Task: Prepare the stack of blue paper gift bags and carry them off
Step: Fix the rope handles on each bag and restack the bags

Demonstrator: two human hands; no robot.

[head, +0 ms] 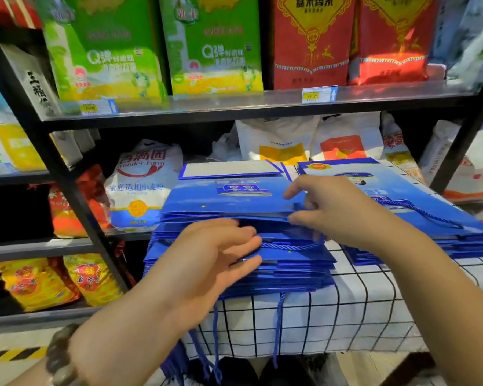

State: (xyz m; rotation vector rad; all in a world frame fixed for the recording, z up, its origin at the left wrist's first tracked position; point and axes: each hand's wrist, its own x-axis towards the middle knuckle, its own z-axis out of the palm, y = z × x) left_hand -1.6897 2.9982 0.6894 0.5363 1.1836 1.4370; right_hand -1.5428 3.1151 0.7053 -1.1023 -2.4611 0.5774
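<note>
At the left of the frame, a black shelf (67,174) carries yellow rice sacks (34,282) low down and a white flour bag (140,185) at mid-height. At centre, the left hand (212,263), a bead bracelet (62,355) on its wrist, lies flat with fingers straight on the lower bags of the blue stack (234,201). The stack sits on a checked cloth (360,310) with cords (277,330) hanging over the front edge. Just right of centre, the right hand (329,210) pinches the near edge of the stack's upper bags between thumb and fingers, and a second pile (430,201) lies at far right.
</note>
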